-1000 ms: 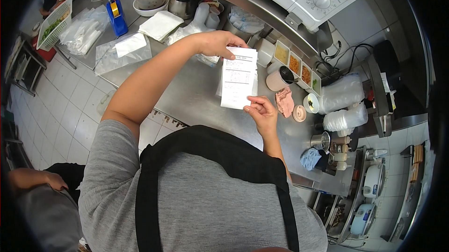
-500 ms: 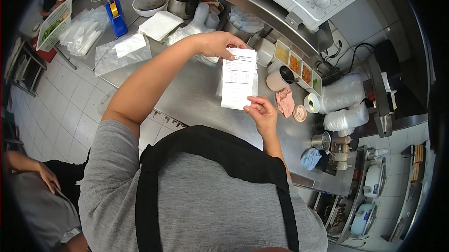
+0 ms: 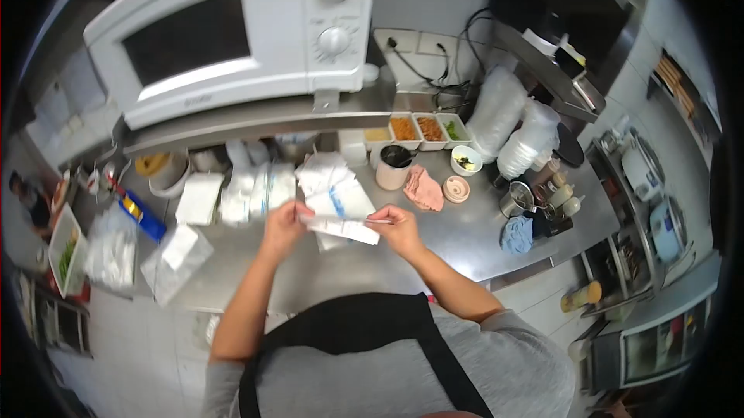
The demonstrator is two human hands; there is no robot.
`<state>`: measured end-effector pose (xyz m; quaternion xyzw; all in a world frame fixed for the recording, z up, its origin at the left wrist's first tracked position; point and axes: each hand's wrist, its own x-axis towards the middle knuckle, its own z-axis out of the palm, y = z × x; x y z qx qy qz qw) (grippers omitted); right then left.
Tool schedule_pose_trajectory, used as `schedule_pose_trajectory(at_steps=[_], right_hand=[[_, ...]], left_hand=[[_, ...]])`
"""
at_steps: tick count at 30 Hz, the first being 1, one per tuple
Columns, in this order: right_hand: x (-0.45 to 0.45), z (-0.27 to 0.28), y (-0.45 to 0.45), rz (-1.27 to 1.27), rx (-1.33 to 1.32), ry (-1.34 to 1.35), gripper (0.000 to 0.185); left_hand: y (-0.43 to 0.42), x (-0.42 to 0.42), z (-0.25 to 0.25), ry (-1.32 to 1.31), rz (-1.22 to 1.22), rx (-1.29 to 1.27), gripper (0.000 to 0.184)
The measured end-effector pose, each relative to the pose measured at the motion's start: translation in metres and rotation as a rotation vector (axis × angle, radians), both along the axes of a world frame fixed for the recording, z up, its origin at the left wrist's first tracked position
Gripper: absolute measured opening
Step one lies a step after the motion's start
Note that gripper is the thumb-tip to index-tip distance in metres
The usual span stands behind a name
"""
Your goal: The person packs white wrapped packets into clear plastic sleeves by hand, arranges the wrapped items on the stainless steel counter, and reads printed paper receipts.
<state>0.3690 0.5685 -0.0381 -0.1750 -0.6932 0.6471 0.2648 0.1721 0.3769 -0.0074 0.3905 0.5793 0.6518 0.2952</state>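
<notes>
A white printed receipt [image 3: 349, 230] is stretched between my two hands, level with the front part of the steel counter. It is seen nearly edge-on and looks bent or folded along its length, so its print is unreadable. My left hand [image 3: 285, 226] pinches its left end, and my right hand [image 3: 398, 230] pinches the right end. Just beyond it lie white plastic packs with blue marks [image 3: 335, 189]. A pink cup with a dark inside [image 3: 393, 170], a crumpled pink cloth [image 3: 423, 188] and a round pink lid [image 3: 456, 189] stand beyond my right hand.
A white microwave [image 3: 232, 34] sits on a shelf above the steel counter [image 3: 310, 282]. White trays of chopped food [image 3: 418, 133] line the back. Plastic-wrapped stacks [image 3: 508, 123], squeeze bottles [image 3: 562, 193] and a blue cloth [image 3: 517, 235] are rightward; a blue tape dispenser [image 3: 141, 215] is at left.
The receipt has gone from upright and facing me to lying crosswise, nearly edge-on. My left hand has come down to its left end. The view has swung right, showing the whole microwave.
</notes>
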Motion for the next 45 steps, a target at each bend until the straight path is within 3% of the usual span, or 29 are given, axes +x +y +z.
schedule_pose_trajectory(at_steps=[2,4,5,6,9,10,13,16,25,29,34,37,38,41,42,43,45], right_hand=[[0.014,0.048,0.021,-0.062,0.436,-0.131,0.022],[0.037,0.115,0.055,-0.179,0.638,0.049,0.027],[0.05,0.145,0.08,-0.321,0.612,0.012,0.027],[0.061,0.158,0.128,-0.436,0.672,0.161,0.031],[0.116,0.276,0.193,-0.84,1.147,0.35,0.023],[0.131,0.302,0.216,-0.965,1.189,0.39,0.028],[0.167,0.348,0.28,-1.128,1.166,0.291,0.022],[0.195,0.356,0.348,-1.072,1.143,-0.016,0.017],[0.191,0.351,0.426,-1.017,1.126,-0.055,0.013],[0.168,0.341,0.449,-1.106,0.983,-0.161,0.016],[0.151,0.317,0.505,-0.817,1.069,-0.262,0.03],[0.154,0.319,0.496,-0.896,1.051,-0.278,0.033],[0.155,0.319,0.49,-0.969,1.193,-0.287,0.035],[0.158,0.341,0.458,-1.282,1.279,-0.226,0.037],[0.162,0.352,0.441,-1.243,1.264,-0.074,0.035],[0.163,0.357,0.428,-1.316,1.483,0.017,0.033],[0.17,0.363,0.41,-1.258,1.472,0.163,0.032]], left_hand=[[-0.003,0.013,-0.008,-0.119,0.12,-0.043,0.014],[-0.015,0.007,-0.027,-0.161,0.287,0.006,0.012],[-0.026,-0.003,-0.048,-0.045,0.355,-0.051,0.011],[-0.039,-0.014,-0.069,0.072,0.424,-0.102,0.01],[-0.076,-0.009,-0.093,0.467,0.576,-0.29,0.014],[-0.083,0.003,-0.089,0.554,0.619,-0.355,0.018],[-0.093,0.017,-0.108,0.869,0.617,-0.412,0.028],[-0.084,0.028,-0.106,0.834,0.634,-0.423,0.034],[-0.076,0.034,-0.104,0.893,0.703,-0.458,0.035],[-0.074,0.038,-0.103,0.987,0.71,-0.536,0.034],[-0.073,0.04,-0.101,1.02,0.697,-0.596,0.033],[-0.07,0.042,-0.102,1.047,0.701,-0.574,0.033],[-0.068,0.04,-0.102,1.064,0.699,-0.565,0.033],[-0.073,0.041,-0.106,1.062,0.711,-0.588,0.033],[-0.071,0.042,-0.103,1.04,0.713,-0.612,0.032],[-0.071,0.043,-0.1,1.029,0.708,-0.61,0.031],[-0.072,0.04,-0.105,1.054,0.744,-0.605,0.032]])
